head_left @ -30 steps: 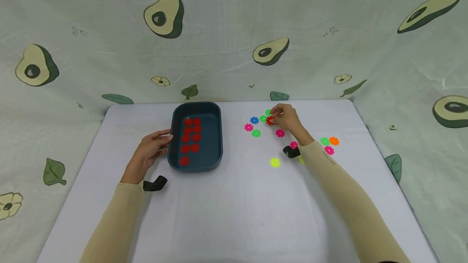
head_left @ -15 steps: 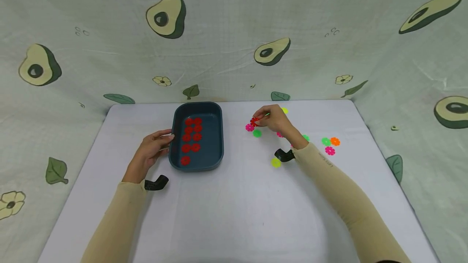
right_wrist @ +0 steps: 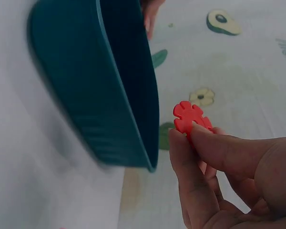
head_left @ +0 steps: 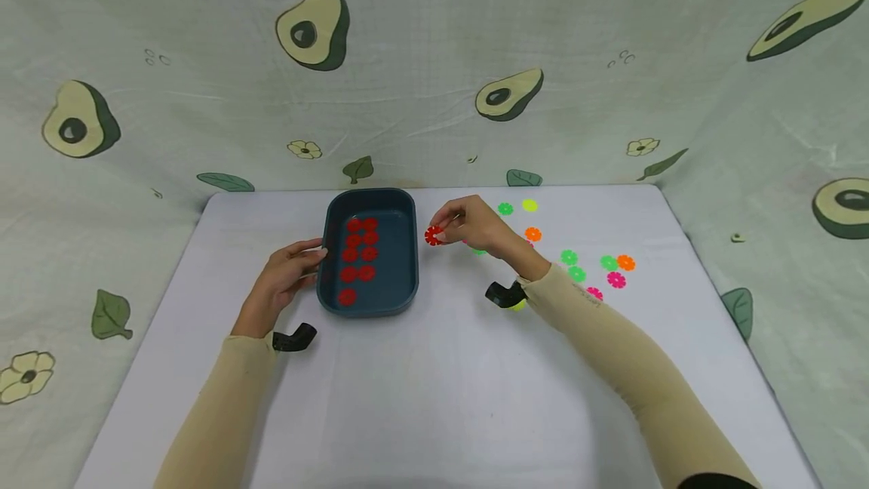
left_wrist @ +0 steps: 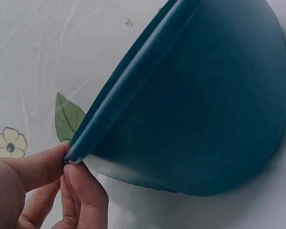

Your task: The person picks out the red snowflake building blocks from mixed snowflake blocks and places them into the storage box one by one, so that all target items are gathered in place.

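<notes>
A dark teal tray [head_left: 394, 278] stands on the white table, with several red notched discs [head_left: 348, 296] lying in its left half. My left hand [head_left: 285, 278] pinches the tray's left rim between thumb and fingers, as the left wrist view shows at the rim [left_wrist: 114, 100]. Just right of the tray, my right hand [head_left: 468, 226] pinches one red flower-shaped disc [right_wrist: 188, 117] between thumb and index finger. In the right wrist view that disc is beside the tray's outer wall [right_wrist: 86, 90], apart from it.
Loose discs lie to the right: a green disc [head_left: 505, 208], a yellow disc [head_left: 530, 205], an orange disc [head_left: 532, 234] and a pink disc [head_left: 616, 280] among several others. Some are partly hidden under the right forearm. A printed cloth [head_left: 434, 66] hangs behind the table.
My right hand has moved left from among the loose discs to beside the tray, carrying the red disc. My left hand stays on the rim, and the tray keeps its place.
</notes>
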The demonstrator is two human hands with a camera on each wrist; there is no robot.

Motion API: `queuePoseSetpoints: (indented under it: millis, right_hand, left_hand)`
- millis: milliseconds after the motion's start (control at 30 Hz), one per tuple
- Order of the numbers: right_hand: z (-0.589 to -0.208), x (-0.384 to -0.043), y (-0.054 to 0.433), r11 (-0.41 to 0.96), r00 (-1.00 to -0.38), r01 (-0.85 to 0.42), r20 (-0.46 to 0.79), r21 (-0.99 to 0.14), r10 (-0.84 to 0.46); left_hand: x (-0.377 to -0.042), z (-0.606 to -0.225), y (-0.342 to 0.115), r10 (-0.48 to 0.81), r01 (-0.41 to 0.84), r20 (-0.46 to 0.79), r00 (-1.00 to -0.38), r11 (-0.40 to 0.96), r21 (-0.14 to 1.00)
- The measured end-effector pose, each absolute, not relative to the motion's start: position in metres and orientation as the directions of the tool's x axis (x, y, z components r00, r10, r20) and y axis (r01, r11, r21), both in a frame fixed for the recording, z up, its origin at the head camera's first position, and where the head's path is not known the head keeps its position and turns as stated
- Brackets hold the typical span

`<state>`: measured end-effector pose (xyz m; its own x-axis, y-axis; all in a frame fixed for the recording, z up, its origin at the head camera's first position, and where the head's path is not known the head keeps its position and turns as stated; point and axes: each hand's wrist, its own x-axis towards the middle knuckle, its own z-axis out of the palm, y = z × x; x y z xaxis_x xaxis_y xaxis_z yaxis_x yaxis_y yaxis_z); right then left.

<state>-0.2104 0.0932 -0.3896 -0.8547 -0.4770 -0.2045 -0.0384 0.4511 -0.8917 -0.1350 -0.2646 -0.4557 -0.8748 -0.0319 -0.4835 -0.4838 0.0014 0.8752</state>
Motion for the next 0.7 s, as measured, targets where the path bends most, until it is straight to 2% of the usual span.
queuePoseSetpoints:
  millis: [300,700]
  right_hand:
    - [-0.395,-0.205,0.059,0.415,-0.781,-0.095,-0.191,-0.905,-0.595]
    - [-0.402,-0.205,0.018,0.461,-0.699,-0.205,-0.201,-0.863,-0.687]
  left_hand:
    - [-0.137,-0.456,-0.263,-0.071,-0.509,-0.512,-0.856,-0.050,0.859]
    - [-0.137,-0.455,-0.261,-0.071,-0.516,-0.518,-0.852,-0.054,0.855]
